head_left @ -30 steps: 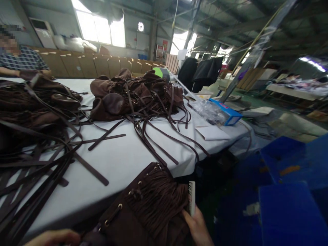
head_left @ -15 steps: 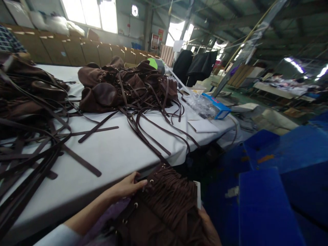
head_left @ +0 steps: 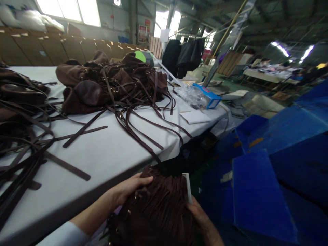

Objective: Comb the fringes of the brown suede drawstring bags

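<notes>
A dark brown fringed bag [head_left: 159,208] with metal eyelets is held low in front of me, just off the table's near edge. My left hand [head_left: 130,188] is closed on its upper left side, thumb lying over the top. On the other side my right hand [head_left: 201,215] grips the bag's right edge, its fingers partly hidden. A thin white piece [head_left: 187,186], perhaps a card, stands up along that edge beside the right hand. One long strap [head_left: 143,143] on the table reaches toward the bag; whether they join is unclear.
Brown bags [head_left: 112,82] lie heaped on the white-covered table [head_left: 102,164], with more bags and trailing straps at the left. A blue box [head_left: 208,95], plastic wrap and white paper [head_left: 195,117] sit at the far right end. Blue bins [head_left: 261,191] stand to my right.
The view has shifted right and slightly down. Both hands have turned the bag, so its fringe faces me more and fewer eyelets show. Each hand keeps its hold.
</notes>
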{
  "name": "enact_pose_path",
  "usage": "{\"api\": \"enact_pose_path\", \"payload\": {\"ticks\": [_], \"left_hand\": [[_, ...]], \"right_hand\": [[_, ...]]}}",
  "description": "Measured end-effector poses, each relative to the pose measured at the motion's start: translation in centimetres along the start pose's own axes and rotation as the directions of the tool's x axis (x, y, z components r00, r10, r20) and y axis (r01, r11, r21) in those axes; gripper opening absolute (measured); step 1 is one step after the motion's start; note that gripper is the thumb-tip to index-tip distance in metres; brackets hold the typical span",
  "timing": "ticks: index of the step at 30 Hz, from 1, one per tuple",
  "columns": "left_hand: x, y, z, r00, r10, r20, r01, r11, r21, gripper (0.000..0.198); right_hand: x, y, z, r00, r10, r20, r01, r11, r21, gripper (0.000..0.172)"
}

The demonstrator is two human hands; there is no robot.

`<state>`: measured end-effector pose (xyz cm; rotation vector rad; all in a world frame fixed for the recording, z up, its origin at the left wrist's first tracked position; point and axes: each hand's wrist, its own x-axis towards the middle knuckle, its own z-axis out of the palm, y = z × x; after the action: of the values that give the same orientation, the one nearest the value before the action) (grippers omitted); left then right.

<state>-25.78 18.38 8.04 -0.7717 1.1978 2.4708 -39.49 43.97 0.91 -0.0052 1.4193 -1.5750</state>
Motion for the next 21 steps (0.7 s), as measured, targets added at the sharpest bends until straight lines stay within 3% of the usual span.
{"api": "enact_pose_path", "payload": {"ticks": [2,4,7,10,12,15,17,19,21], "left_hand": [[-1.3,-0.4,0.9,0.990,0.141,-0.012,-0.138,0.982,0.132,0.055],[-2.4,-1.4,1.3,0.960,0.276,-0.033,-0.252,0.913,0.320,0.055],[-3.1,-2.9,1.4,0.940,0.316,-0.127,-0.223,0.852,0.473,0.060],[-2.8,-2.6,1.7,0.938,0.316,-0.142,-0.206,0.838,0.505,0.059],[-2.8,-1.3,1.9,0.922,0.358,-0.145,-0.219,0.792,0.569,0.054],[-3.4,1.1,1.7,0.862,0.470,-0.187,-0.204,0.660,0.723,0.052],[-4.0,1.8,1.3,0.834,0.525,-0.171,-0.188,0.560,0.807,0.050],[-4.4,1.7,1.0,0.836,0.536,-0.120,-0.174,0.466,0.868,0.048],[-4.5,0.8,1.0,0.858,0.502,-0.107,-0.152,0.448,0.881,0.047]], "right_hand": [[0.6,0.4,-0.5,0.999,-0.025,0.027,0.028,0.991,-0.134,0.059],[1.3,1.1,-1.1,0.994,-0.086,-0.069,0.054,0.926,-0.373,0.055],[2.0,1.9,-1.9,0.928,-0.230,-0.293,-0.004,0.781,-0.625,0.053],[2.0,1.2,-1.7,0.857,-0.329,-0.397,-0.020,0.749,-0.663,0.049],[1.9,-0.2,-1.1,0.838,-0.364,-0.406,-0.010,0.734,-0.679,0.052],[2.0,-2.7,-0.7,0.832,-0.362,-0.420,0.027,0.783,-0.622,0.050],[2.1,-4.2,-1.3,0.787,-0.383,-0.483,0.077,0.839,-0.539,0.048],[2.1,-5.2,-2.2,0.706,-0.421,-0.569,0.091,0.851,-0.516,0.047],[1.7,-5.6,-2.6,0.683,-0.441,-0.582,0.024,0.810,-0.586,0.048]]}}
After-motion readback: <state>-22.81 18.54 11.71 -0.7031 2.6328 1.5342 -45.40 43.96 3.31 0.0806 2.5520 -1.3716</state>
